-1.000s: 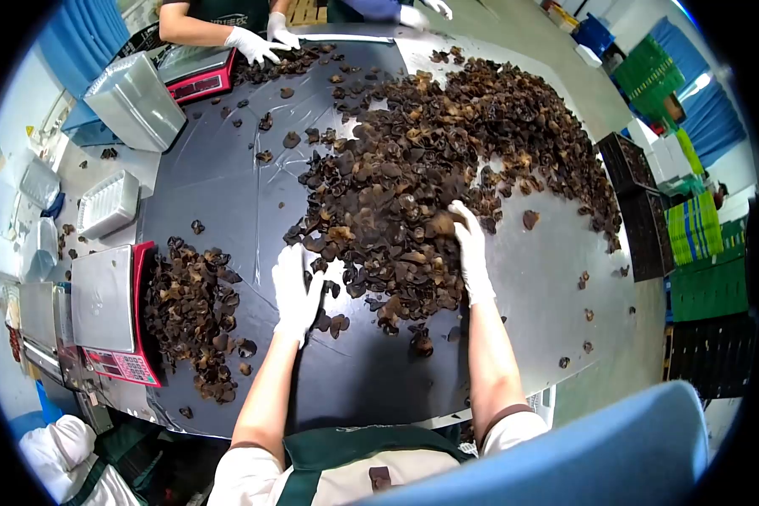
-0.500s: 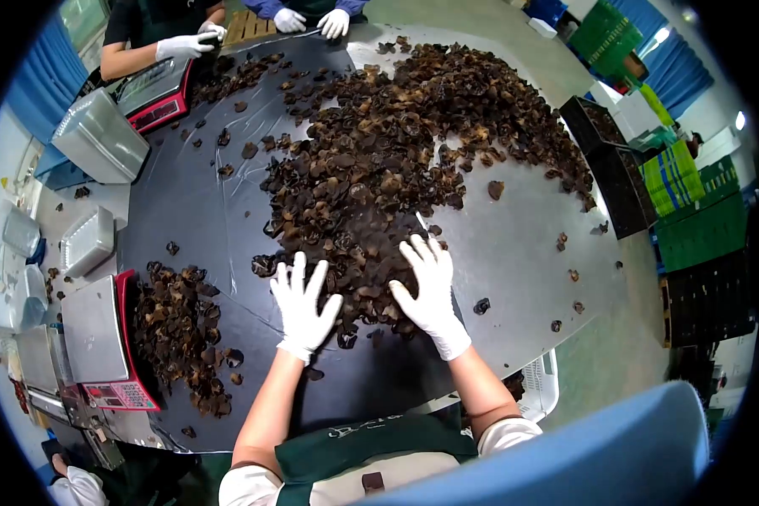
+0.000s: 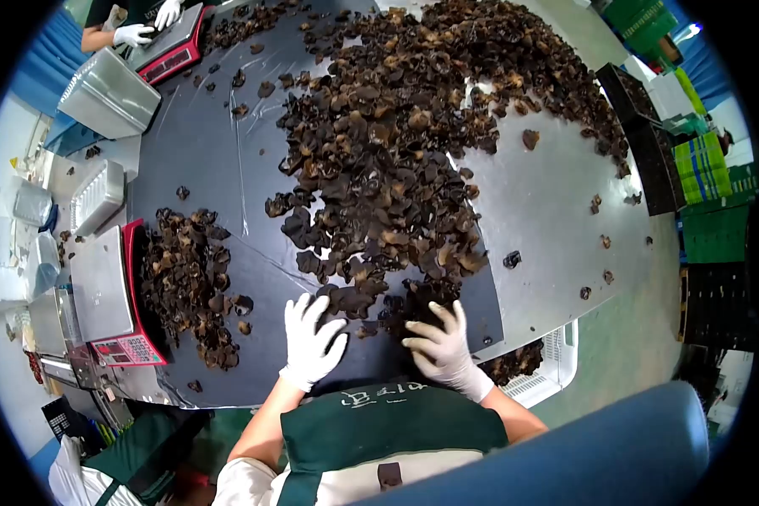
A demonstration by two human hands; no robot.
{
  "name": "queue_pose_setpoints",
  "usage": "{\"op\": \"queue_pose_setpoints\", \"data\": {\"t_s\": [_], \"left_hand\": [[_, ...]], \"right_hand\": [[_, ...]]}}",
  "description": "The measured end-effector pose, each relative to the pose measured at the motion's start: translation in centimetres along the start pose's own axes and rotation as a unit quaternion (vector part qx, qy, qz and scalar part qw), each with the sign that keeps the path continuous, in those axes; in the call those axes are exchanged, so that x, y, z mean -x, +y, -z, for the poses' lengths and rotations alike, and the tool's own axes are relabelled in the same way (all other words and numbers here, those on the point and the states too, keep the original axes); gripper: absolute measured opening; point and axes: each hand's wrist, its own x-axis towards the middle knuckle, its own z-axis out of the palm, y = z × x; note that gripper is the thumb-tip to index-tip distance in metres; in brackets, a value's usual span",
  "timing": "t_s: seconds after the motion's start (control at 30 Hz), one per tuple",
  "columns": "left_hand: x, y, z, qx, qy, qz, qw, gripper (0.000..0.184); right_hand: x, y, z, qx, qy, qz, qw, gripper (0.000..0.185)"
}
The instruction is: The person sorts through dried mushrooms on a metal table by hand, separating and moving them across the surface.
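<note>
A large heap of dark brown wood ear mushrooms (image 3: 379, 169) spreads across the table, its near edge reaching my hands. My left hand (image 3: 310, 347), in a white glove, rests on the dark sheet with fingers spread. Its fingertips are close to a few mushrooms at the heap's lower left. My gloved right hand (image 3: 445, 350) is at the lower right edge, fingers apart and slightly bent. A dark clump (image 3: 426, 302) lies against its fingertips. Neither hand is closed around anything.
A smaller mushroom pile (image 3: 185, 282) lies left, beside a red-edged scale (image 3: 105, 287). Clear plastic bins (image 3: 114, 97) stand farther back. Another person's gloved hand (image 3: 133, 34) is by a second scale (image 3: 170, 55). A white basket (image 3: 557, 371) holding mushrooms sits below the table's right edge.
Both hands have drawn back toward my body, and mushrooms at the heap's near edge have come closer and spread out. The view has shifted; the co-worker at the top centre is out of sight.
</note>
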Motion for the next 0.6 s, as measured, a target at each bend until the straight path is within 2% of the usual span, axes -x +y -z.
{"op": "queue_pose_setpoints", "data": {"t_s": [0.07,0.1,0.17,0.23,0.27,0.3,0.37,0.43,0.47,0.5,0.6], "left_hand": [[2.1,0.1,0.3,0.015,0.012,0.088,0.996,0.047],[2.9,0.3,0.4,0.016,0.021,0.129,0.991,0.054],[4.2,0.4,0.0,-0.010,-0.045,0.138,0.989,0.076],[4.1,1.3,-0.3,0.010,-0.091,0.130,0.987,0.080],[4.2,1.4,-1.1,0.009,-0.097,0.102,0.990,0.082],[3.7,1.9,-1.6,0.011,-0.090,0.085,0.992,0.079],[2.3,2.6,-1.8,0.000,-0.094,0.069,0.993,0.071],[1.7,2.1,-2.2,0.020,-0.069,0.063,0.995,0.051],[1.6,1.5,-2.1,0.012,-0.066,0.067,0.995,0.046],[1.6,0.7,-1.7,0.002,-0.063,0.072,0.995,0.041],[1.8,-0.7,-0.1,0.014,0.019,0.139,0.990,0.034]], "right_hand": [[-0.3,0.9,0.7,0.000,0.107,-0.025,0.994,0.023],[0.0,1.8,1.2,-0.014,0.096,-0.073,0.993,0.033],[0.0,2.8,0.2,0.063,0.118,-0.181,0.974,0.054],[-0.6,3.0,-0.9,0.087,0.044,-0.213,0.972,0.074],[-0.8,2.4,-1.6,0.084,-0.011,-0.196,0.977,0.079],[-0.9,1.2,-2.8,0.052,-0.022,-0.173,0.983,0.076],[-1.2,-1.5,-3.8,0.070,-0.067,-0.059,0.994,0.071],[-1.1,-2.9,-4.8,0.013,-0.078,0.010,0.997,0.059],[-1.2,-3.0,-5.0,-0.001,-0.051,0.037,0.998,0.046],[-1.7,-3.0,-4.5,-0.027,-0.030,0.050,0.998,0.040],[-5.0,-1.7,-3.3,-0.016,0.047,-0.006,0.999,0.043]]}}
